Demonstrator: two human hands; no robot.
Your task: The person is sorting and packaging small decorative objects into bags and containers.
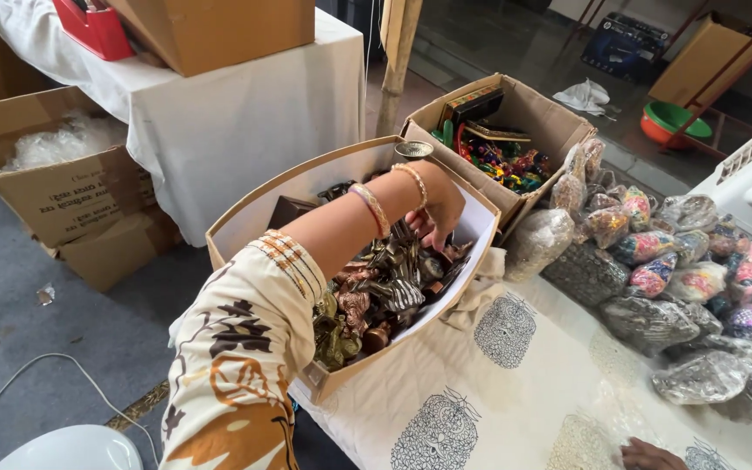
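Head view: at five o'clock only a sliver of our right hand shows on the printed cloth; its grip we cannot tell. Our left hand curls into the figurine box, whose long axis runs seven to one o'clock. Clear bagged packets lie at three, a toy carton at one.

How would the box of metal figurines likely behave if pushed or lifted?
The box is heaped with metal figurines, so it is probably heavy and slow to slide. It overhangs the table edge, so it may tip. Its cardboard walls might bow when lifted.
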